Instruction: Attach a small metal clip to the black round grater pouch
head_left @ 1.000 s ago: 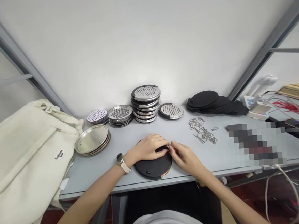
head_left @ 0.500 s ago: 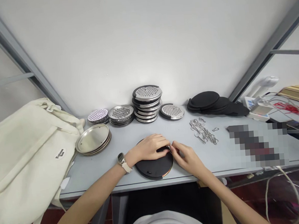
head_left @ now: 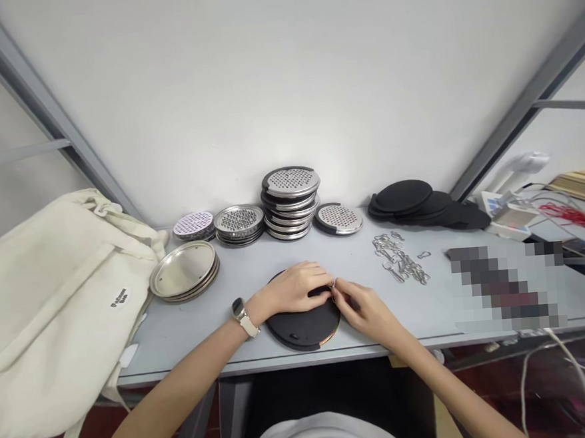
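A round black disc [head_left: 304,325] with a shiny metal strip on its lower right rim lies flat near the table's front edge. My left hand [head_left: 297,287] lies over its upper part, thumb and fingers closed on the disc near the right rim. At that same rim my right hand [head_left: 358,304] pinches with thumb and forefinger; a bit of a small metal clip shows there, mostly hidden by the fingertips. The fingertips of both hands nearly meet. To the right lies a loose pile of small metal clips [head_left: 403,264].
Behind stand a tall stack of round graters [head_left: 292,209], a single grater [head_left: 340,219], more grater discs [head_left: 239,221] and metal plates [head_left: 186,270]. Black discs [head_left: 404,198] lie back right. A cream bag [head_left: 69,315] borders the left; a blurred-out object [head_left: 502,288] is right.
Both hands stay at the disc's right rim with only a slight shift of the right fingertips. The whole view has moved a little.
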The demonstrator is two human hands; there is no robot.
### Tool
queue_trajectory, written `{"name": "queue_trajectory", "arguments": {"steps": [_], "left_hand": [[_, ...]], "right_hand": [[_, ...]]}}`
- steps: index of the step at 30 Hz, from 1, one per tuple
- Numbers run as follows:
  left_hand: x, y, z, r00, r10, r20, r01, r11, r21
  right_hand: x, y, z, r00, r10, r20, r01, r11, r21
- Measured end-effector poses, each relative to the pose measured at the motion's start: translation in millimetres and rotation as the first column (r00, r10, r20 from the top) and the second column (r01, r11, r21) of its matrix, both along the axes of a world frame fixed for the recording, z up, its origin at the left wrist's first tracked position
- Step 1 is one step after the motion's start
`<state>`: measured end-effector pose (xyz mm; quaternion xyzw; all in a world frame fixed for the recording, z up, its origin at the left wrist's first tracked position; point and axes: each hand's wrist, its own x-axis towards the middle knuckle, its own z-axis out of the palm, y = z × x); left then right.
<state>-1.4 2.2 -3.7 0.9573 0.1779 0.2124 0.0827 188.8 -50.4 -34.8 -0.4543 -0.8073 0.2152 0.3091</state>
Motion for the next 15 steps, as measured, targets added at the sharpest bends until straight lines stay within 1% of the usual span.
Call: {"name": "queue_trajectory", "arguments": {"steps": [5, 10, 15], "left_hand": [[0.0, -0.5, 1.6, 1.0, -0.01, 0.021, 0.011, 0.999, -0.053], [0.3, -1.3, 3.1, 1.0, -0.008, 0.018, 0.009, 0.997, -0.076], [0.5, -1.8, 3.2, 0.999, -0.001, 0.034, 0.005, 0.992, -0.126]], "right_hand": [[-0.4, -0.2, 0.6, 1.0, 0.0, 0.004, 0.0, 1.0, 0.017], [-0.7, -0.2, -0.9, 1.0, -0.027, 0.014, 0.026, 0.997, 0.07], [-0.4, -0.1, -3.1, 0.999, -0.039, 0.026, 0.036, 0.994, 0.099]]}}
